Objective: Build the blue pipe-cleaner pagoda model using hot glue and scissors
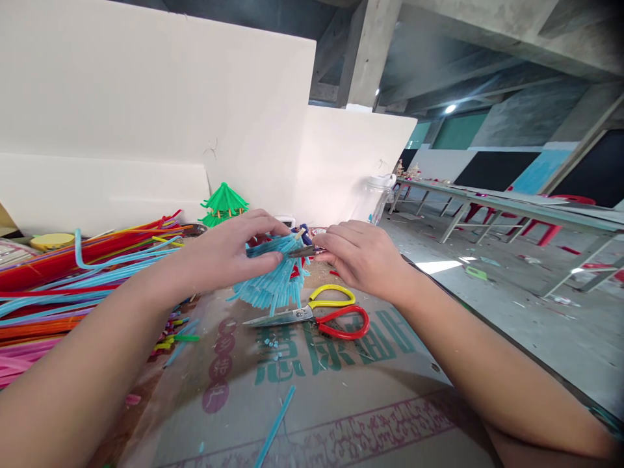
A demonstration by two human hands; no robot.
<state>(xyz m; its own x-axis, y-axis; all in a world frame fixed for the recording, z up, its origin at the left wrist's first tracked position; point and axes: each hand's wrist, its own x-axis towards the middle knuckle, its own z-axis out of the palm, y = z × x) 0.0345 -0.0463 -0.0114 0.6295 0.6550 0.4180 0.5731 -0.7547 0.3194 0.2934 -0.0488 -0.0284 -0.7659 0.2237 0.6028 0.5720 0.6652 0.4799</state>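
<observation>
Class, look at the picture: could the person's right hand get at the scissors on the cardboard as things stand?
Probably yes. The scissors lie in the open on the cardboard just below the right hand, nothing between them. But that hand is busy at the blue straw bundle and would have to let go.

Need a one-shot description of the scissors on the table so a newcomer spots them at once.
Start at the printed cardboard sheet covering the table, just in front of the two hands. The scissors lie flat on it, below the blue straw bundle, blades shut and pointing left. They are the only metal tool there, with one yellow handle loop and one red.
</observation>
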